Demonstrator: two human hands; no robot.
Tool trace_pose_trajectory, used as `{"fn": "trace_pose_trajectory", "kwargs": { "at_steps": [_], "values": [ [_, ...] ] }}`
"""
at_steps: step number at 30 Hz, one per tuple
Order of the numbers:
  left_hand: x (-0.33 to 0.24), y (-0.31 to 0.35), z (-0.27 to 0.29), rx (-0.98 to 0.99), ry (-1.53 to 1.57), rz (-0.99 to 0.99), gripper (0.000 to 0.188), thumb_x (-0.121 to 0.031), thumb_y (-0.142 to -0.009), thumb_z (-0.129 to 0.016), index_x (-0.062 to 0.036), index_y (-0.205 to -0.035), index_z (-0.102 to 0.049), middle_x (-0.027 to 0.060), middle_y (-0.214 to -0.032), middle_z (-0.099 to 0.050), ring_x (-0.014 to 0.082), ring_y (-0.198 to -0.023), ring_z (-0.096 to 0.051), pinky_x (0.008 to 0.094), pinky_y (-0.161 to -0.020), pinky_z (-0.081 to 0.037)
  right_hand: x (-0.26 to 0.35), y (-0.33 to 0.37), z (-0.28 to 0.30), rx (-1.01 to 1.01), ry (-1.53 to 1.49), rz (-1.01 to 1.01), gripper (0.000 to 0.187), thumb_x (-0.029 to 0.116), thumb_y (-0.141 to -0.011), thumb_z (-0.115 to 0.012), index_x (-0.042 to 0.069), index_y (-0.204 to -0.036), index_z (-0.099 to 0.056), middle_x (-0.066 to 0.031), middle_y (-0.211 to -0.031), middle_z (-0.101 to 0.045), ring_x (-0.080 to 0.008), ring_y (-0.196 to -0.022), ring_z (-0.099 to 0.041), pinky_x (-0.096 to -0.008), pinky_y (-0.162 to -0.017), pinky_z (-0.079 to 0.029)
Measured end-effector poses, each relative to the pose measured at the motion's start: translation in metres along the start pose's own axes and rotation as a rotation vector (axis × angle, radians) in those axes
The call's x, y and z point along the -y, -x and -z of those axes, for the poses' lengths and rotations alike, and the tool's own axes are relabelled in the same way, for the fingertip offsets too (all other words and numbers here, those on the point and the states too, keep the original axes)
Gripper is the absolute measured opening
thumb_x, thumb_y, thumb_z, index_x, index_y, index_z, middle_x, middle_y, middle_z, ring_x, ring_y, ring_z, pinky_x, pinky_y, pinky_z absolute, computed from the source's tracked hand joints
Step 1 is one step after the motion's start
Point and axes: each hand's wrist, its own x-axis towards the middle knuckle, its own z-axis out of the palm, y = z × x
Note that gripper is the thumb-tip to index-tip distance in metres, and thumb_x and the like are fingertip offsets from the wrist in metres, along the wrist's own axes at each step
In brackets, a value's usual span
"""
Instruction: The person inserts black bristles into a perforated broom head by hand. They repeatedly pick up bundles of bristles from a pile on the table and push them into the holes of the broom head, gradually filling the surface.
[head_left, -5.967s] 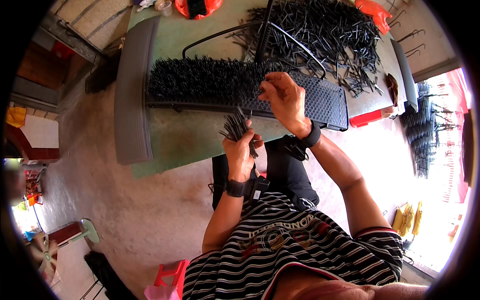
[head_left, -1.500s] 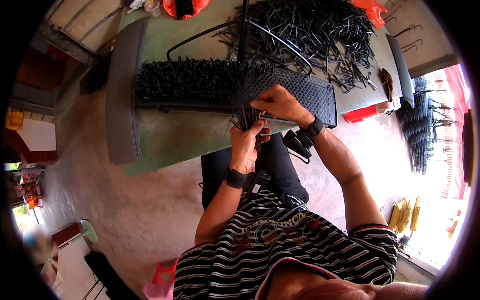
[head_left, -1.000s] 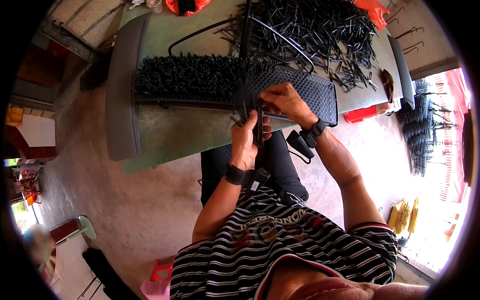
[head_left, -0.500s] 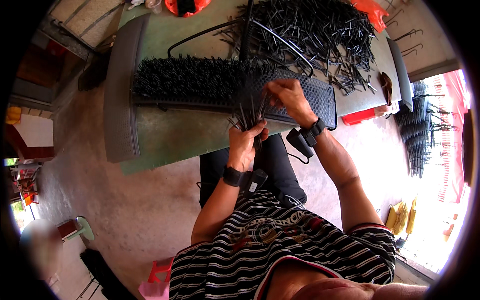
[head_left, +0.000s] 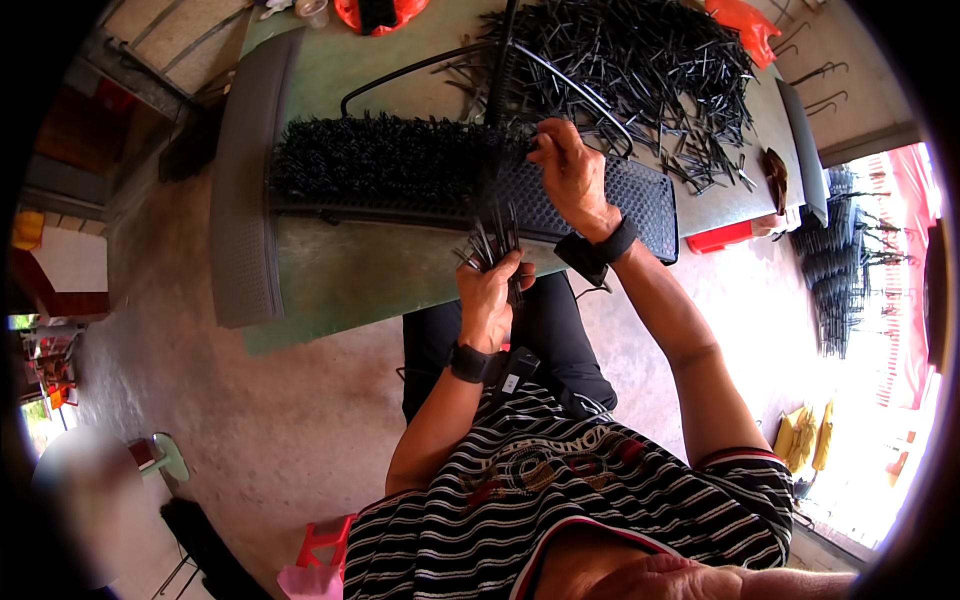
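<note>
Left hand (head_left: 486,300) has a fanned bunch of thin black strips (head_left: 493,240) in its grip, right hand (head_left: 576,185) is up by the bristles (head_left: 380,155) on a perforated black panel (head_left: 648,205). Green table (head_left: 380,262) underneath, messy pile of loose black pieces (head_left: 630,70) far right.

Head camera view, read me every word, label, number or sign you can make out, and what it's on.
Striped shirt: pale lettering on the chest, upside down and too creased to read surely.
Small black box near the left hand: white label, too small to read.
I can make out no other text.
</note>
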Motion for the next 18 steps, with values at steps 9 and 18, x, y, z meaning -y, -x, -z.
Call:
{"fn": "trace_pose_trajectory", "kwargs": {
  "at_steps": [9, 18],
  "values": [
    [-0.007, 0.005, 0.0, -0.028, -0.029, 0.015, 0.01, -0.001, -0.081, -0.063, -0.0007, -0.092, -0.063, 0.0094, -0.082, -0.065, 0.0196, -0.062, -0.063, 0.0318, -0.052, -0.053, 0.013, -0.002, 0.01, 0.194, 0.38, 0.077, 0.012, 0.015, -0.081, -0.063, 0.003, -0.084, -0.066, -0.0135, -0.07, -0.062, -0.03, -0.059, -0.06, -0.0366, -0.052, -0.047],
    [-0.002, 0.002, -0.004, 0.035, 0.03, 0.003, 0.018, 0.002, -0.084, -0.059, -0.0001, -0.102, -0.06, 0.01, -0.086, -0.064, 0.0223, -0.068, -0.064, 0.0348, -0.06, -0.056, 0.022, 0.003, 0.023, 0.172, -0.193, -0.344, 0.012, 0.008, -0.082, -0.061, -0.003, -0.087, -0.061, -0.0092, -0.057, -0.062, -0.0107, -0.051, -0.062, -0.0226, -0.046, -0.046]
  ]
}}
